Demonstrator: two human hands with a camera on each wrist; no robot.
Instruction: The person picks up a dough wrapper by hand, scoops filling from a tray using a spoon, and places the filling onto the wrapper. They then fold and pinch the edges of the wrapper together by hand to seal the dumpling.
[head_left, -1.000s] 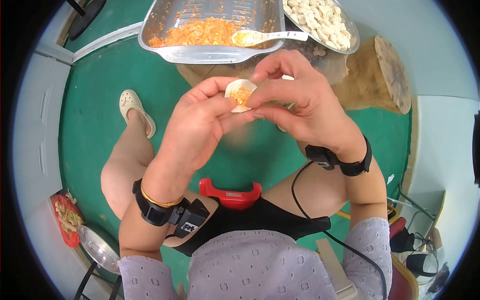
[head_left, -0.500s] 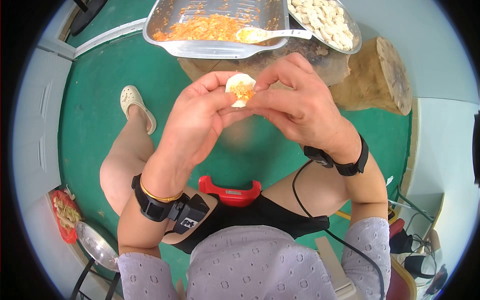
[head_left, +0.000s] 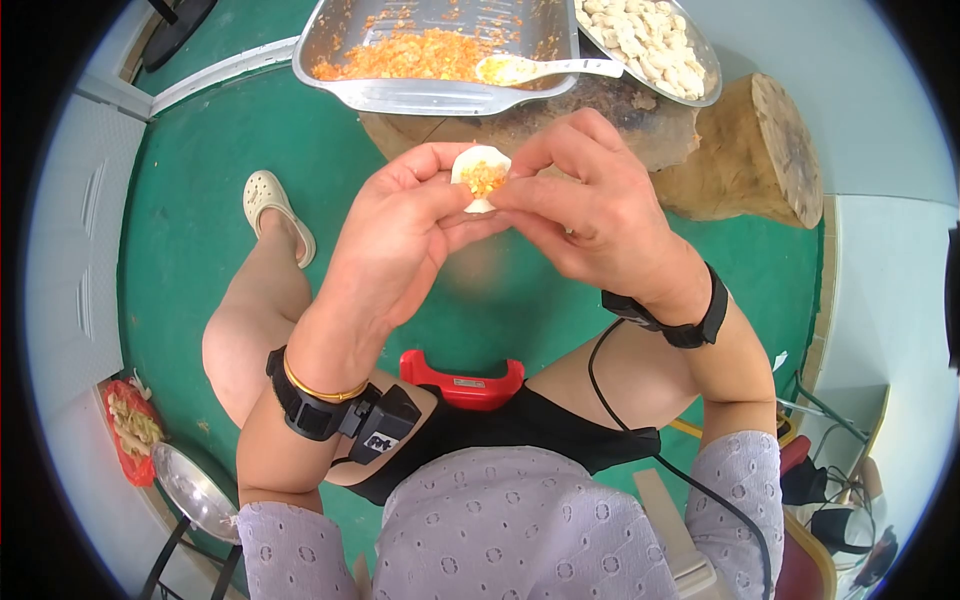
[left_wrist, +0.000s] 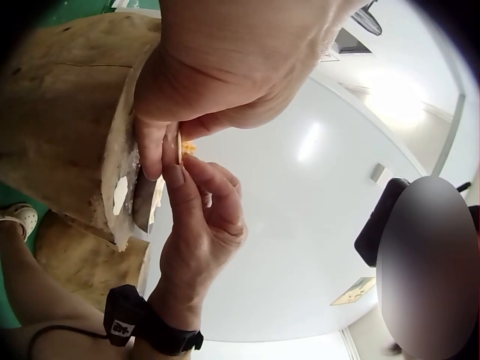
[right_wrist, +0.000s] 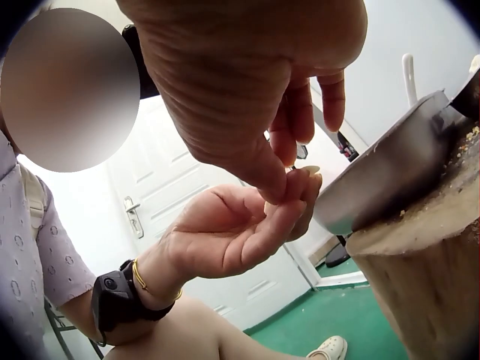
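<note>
A round white dough wrapper [head_left: 468,160] with orange filling [head_left: 483,178] on it is held between both hands in the head view. The left hand [head_left: 395,225] supports it from the left, thumb on its near edge and fingers behind and under it. With thumb and fingertips, the right hand [head_left: 600,200] pinches its right edge. The left wrist view shows the wrapper [left_wrist: 179,146] edge-on, orange filling [left_wrist: 189,147] at its side. In the right wrist view the hands meet at the fingertips and hide most of the wrapper.
A metal tray [head_left: 430,98] of orange filling with a white spoon [head_left: 570,68] stands on a wooden stump [head_left: 640,130]. To its right are a metal dish [head_left: 712,80] of white dumplings and another stump [head_left: 785,150]. A red object [head_left: 465,388] lies between the legs.
The right fingers have closed in on the wrapper's right edge, and the wrapper has risen slightly in the head view. The tray and dish appear shifted a little to the right.
</note>
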